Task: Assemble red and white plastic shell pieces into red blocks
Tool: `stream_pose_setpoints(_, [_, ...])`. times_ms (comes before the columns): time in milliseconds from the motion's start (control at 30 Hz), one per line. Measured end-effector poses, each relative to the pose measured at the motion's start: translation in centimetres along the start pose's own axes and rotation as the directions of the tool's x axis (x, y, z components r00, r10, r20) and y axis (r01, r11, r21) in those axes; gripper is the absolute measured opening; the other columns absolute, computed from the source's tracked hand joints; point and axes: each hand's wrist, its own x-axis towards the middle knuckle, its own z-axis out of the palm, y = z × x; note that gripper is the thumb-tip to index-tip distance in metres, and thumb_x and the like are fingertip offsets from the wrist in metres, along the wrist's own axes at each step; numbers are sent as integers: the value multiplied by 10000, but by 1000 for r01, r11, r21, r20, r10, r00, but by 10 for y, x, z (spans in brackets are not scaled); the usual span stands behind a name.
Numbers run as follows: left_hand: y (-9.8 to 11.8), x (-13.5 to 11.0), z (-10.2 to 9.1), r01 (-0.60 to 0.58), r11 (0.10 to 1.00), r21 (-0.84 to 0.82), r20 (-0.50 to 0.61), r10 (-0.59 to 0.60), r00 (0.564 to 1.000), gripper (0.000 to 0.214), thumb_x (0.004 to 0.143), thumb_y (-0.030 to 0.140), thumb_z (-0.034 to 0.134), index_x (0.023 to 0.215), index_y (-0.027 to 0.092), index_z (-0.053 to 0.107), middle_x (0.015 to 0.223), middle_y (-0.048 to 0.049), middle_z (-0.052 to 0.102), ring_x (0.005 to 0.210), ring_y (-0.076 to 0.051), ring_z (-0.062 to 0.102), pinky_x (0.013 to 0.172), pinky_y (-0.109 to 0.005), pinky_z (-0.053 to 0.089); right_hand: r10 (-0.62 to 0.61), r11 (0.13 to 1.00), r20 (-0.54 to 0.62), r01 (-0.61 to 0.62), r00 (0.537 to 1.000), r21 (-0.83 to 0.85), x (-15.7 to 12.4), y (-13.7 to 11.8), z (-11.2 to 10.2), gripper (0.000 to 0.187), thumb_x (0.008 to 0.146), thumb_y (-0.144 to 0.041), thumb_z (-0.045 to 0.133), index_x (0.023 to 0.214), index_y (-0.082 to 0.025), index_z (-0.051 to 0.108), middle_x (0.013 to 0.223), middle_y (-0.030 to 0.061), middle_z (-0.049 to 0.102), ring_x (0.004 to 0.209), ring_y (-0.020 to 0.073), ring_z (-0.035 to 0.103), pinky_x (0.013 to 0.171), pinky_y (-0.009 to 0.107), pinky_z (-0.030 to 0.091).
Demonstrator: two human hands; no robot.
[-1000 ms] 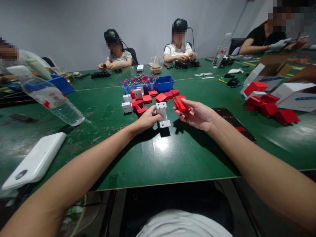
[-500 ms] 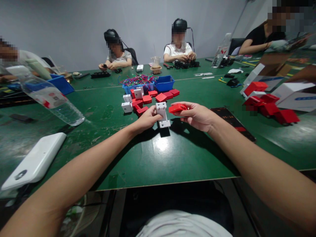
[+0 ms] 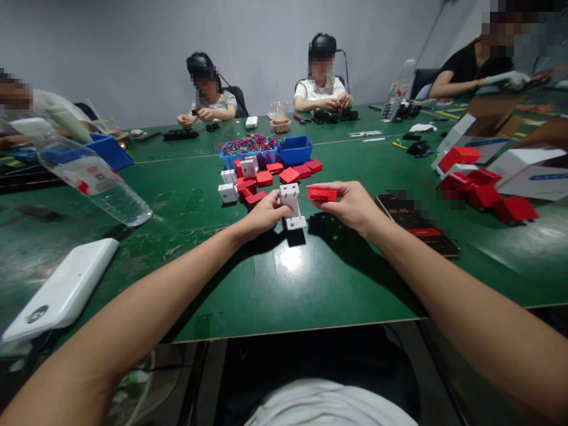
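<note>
My left hand (image 3: 265,213) grips a white plastic bracket (image 3: 291,207) by its left side; the piece is held upright, with small holes at its top and bottom ends. Just to its right, my right hand (image 3: 352,204) pinches a red block-shaped part (image 3: 322,194) between thumb and fingers. A small gap separates the two parts. Beyond my hands lies a loose group of red blocks (image 3: 290,174), with several white brackets (image 3: 228,192) at its left.
Blue bins (image 3: 296,150), one heaped with coloured wires (image 3: 251,143), stand behind the parts. A phone (image 3: 417,225) lies right of my hand. Left are a tilted plastic bottle (image 3: 95,177) and a white power bank (image 3: 64,287). More red parts (image 3: 481,188) sit by white boxes. Co-workers sit around the table.
My right hand has turned the red block so that its long narrow side faces me, level. My left hand and the white bracket have stayed in place.
</note>
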Motion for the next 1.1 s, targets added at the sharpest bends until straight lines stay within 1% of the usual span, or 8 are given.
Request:
stream_pose_setpoints(67, [0, 0, 0, -5, 1000, 1, 5, 5, 1000, 328, 709, 57, 610, 1022, 136, 554, 920, -15, 672, 788, -115, 641, 772, -254, 476, -24, 998, 14, 24, 1000, -60, 0, 0, -1, 341, 671, -56, 740, 986, -174, 797, 931, 55, 784, 847, 210, 696, 832, 371, 556])
stream_pose_setpoints(167, [-1, 0, 0, -4, 1000, -2, 4, 4, 1000, 330, 709, 51, 607, 1025, 134, 555, 921, -21, 676, 796, -121, 645, 773, -259, 479, -15, 994, 31, 18, 999, -104, -2, -1, -1, 359, 669, -51, 737, 1005, -166, 791, 938, 67, 782, 830, 213, 697, 814, 374, 558])
stream_pose_setpoints(400, [-1, 0, 0, 2, 1000, -5, -8, -2, 1000, 344, 709, 40, 606, 1038, 131, 559, 946, -24, 679, 810, -117, 649, 773, -249, 479, -38, 996, 43, 41, 998, -73, -3, -2, -1, 231, 665, -162, 782, 895, -143, 764, 867, 61, 763, 786, 190, 680, 773, 330, 540])
stream_pose_setpoints(567, [1, 0, 0, 7, 1000, 0, 1, -7, 1000, 336, 710, 49, 611, 1030, 137, 555, 935, -17, 682, 810, -120, 653, 771, -246, 481, -43, 999, 24, 43, 999, 5, -4, -4, 0, 265, 673, -256, 804, 904, -135, 757, 923, 70, 766, 824, 186, 675, 811, 328, 518])
stream_pose_setpoints(700, [2, 0, -1, 5, 1000, 8, 5, -6, 1000, 325, 706, 47, 607, 1013, 137, 552, 919, -16, 685, 805, -126, 659, 769, -249, 486, -17, 999, 8, 17, 1000, -30, -5, -3, 0, 319, 684, -379, 813, 878, -132, 761, 844, 64, 755, 713, 167, 635, 699, 309, 501])
stream_pose_setpoints(933, [-3, 2, -2, -4, 1000, 3, 14, 4, 1000, 368, 710, 67, 614, 1067, 136, 553, 977, -37, 691, 822, -130, 664, 777, -258, 488, 49, 997, 19, -47, 999, -56, -7, -6, -1, 276, 646, -302, 815, 866, -140, 775, 758, 46, 738, 573, 139, 595, 576, 278, 478])
stream_pose_setpoints(1000, [-4, 2, -2, -2, 1000, 7, 10, 2, 1000, 377, 708, 68, 618, 1073, 139, 553, 984, -38, 692, 835, -133, 666, 786, -263, 491, 12, 998, 22, -11, 1000, -59, -6, -5, -1, 278, 636, -281, 805, 874, -141, 783, 757, 38, 740, 596, 146, 604, 601, 284, 486])
stream_pose_setpoints(1100, [-2, 1, -2, -1, 1000, 20, 9, 1, 1000, 354, 711, 68, 614, 1053, 139, 553, 966, -33, 690, 823, -128, 661, 783, -260, 493, -45, 997, 26, 47, 999, -64, -4, -2, -2, 277, 629, -294, 808, 858, -139, 789, 767, 31, 746, 675, 169, 635, 686, 304, 504])
